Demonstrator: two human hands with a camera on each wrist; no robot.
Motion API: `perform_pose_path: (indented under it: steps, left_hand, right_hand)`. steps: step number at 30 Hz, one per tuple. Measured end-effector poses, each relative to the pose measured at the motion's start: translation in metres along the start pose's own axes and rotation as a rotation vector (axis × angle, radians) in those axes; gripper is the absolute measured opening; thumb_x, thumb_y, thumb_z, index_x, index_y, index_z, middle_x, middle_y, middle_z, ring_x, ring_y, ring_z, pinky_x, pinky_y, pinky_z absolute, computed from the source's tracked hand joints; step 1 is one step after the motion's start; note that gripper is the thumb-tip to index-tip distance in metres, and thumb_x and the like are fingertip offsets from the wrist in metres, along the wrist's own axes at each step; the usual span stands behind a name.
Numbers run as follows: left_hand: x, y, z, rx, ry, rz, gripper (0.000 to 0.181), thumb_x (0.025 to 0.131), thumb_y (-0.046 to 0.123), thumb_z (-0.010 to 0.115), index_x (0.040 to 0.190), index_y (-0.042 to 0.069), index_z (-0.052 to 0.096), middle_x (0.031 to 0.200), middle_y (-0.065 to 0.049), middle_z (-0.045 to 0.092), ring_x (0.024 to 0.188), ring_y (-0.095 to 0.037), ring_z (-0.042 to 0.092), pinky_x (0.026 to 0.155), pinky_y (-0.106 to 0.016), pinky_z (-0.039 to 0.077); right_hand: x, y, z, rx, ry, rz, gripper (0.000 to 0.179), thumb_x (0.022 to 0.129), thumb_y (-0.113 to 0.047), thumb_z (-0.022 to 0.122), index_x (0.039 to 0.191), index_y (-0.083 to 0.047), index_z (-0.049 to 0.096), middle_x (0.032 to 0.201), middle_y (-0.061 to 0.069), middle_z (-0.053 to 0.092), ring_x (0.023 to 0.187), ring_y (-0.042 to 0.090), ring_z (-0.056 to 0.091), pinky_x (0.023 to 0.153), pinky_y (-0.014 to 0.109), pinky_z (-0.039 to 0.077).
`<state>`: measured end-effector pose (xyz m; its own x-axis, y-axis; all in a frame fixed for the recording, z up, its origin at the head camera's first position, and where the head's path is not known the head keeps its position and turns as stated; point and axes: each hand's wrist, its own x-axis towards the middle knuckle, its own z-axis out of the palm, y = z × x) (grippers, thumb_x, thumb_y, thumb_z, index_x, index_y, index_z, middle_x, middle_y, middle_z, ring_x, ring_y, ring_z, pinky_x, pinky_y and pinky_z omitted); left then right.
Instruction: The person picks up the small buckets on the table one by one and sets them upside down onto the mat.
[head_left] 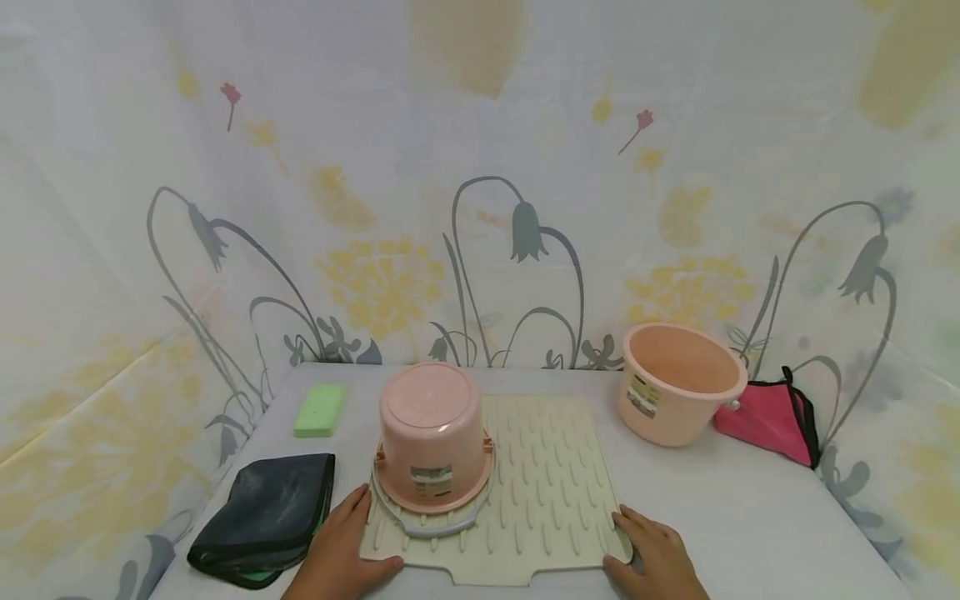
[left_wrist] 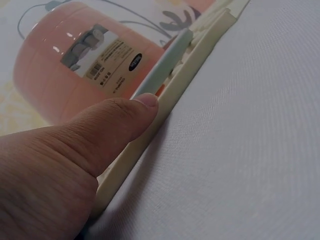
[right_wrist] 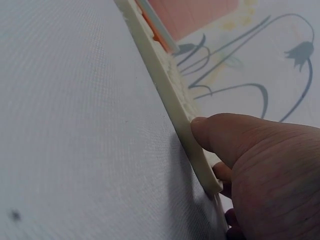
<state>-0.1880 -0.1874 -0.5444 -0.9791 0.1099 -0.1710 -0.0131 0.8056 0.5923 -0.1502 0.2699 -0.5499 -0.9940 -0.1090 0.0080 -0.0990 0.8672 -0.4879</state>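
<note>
Cream ribbed tray [head_left: 551, 500] spans the centre front of the white table [head_left: 757, 525]; cannot tell if its underside is fully down. Left hand [head_left: 339, 546] pinches the front left corner, thumb on the rim, fingers along the left edge. Right hand [head_left: 654, 554] pinches the front right corner between thumb and curled fingers.

Containers, 2 buckets:
1) Pink bucket [head_left: 431, 421] stands upside down on the tray's left half, base up, mouth down; interior hidden. Its grey handle [head_left: 442, 528] lies round the front of the rim; label [left_wrist: 100, 57] faces forward.
2) Peach bucket [head_left: 667, 421] stands upright at right rear, off the tray; inner wall shows, bottom out of sight.

A red pouch [head_left: 765, 421] lies just beside bucket 2. At left, a dark folded bag [head_left: 273, 504] lies near the left hand, with a green block [head_left: 320, 410] behind it
</note>
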Motion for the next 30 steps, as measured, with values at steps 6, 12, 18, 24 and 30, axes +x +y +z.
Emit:
perform_pose_path:
  steps: [6,12,18,24,30]
  left_hand:
    - [0.001,0.000,0.000,0.008,-0.009,0.002,0.129,0.069,0.069,0.088,0.160,-0.005,0.035,0.165,-0.028,0.032,0.149,-0.053,0.033,0.111,-0.074,0.035]
    - [0.000,0.001,0.000,0.007,-0.012,-0.002,0.129,0.069,0.069,0.088,0.160,-0.005,0.036,0.165,-0.029,0.033,0.150,-0.053,0.033,0.111,-0.074,0.035]
    - [0.000,0.001,0.000,0.009,-0.016,-0.006,0.129,0.069,0.069,0.088,0.160,-0.005,0.035,0.164,-0.029,0.033,0.149,-0.054,0.034,0.111,-0.073,0.035]
    - [-0.001,0.004,-0.002,-0.003,-0.016,-0.001,0.128,0.069,0.068,0.088,0.159,-0.006,0.036,0.165,-0.029,0.033,0.149,-0.054,0.034,0.110,-0.074,0.034]
    - [-0.001,0.002,-0.002,-0.002,-0.016,-0.006,0.128,0.069,0.068,0.089,0.160,-0.005,0.036,0.165,-0.029,0.033,0.149,-0.054,0.034,0.111,-0.074,0.035]
  right_hand:
    - [0.000,-0.001,-0.001,0.000,-0.012,0.011,0.073,0.088,-0.044,0.082,0.140,0.002,0.062,0.151,0.024,0.056,0.132,0.049,0.054,0.109,0.070,0.037]
    - [0.000,0.001,0.001,0.002,-0.017,0.013,0.072,0.087,-0.043,0.082,0.139,0.003,0.063,0.149,0.025,0.057,0.131,0.050,0.055,0.109,0.070,0.038]
    - [0.000,0.002,0.001,0.012,-0.023,0.009,0.073,0.087,-0.043,0.082,0.140,0.003,0.062,0.149,0.025,0.057,0.132,0.050,0.054,0.110,0.070,0.037]
    - [0.001,-0.001,-0.004,0.012,-0.028,-0.004,0.076,0.086,-0.041,0.084,0.142,0.004,0.059,0.150,0.026,0.055,0.135,0.049,0.053,0.109,0.070,0.039]
    - [0.008,-0.011,-0.026,-0.036,-0.067,0.043,0.080,0.088,-0.041,0.084,0.146,0.006,0.055,0.152,0.027,0.052,0.140,0.049,0.049,0.110,0.068,0.041]
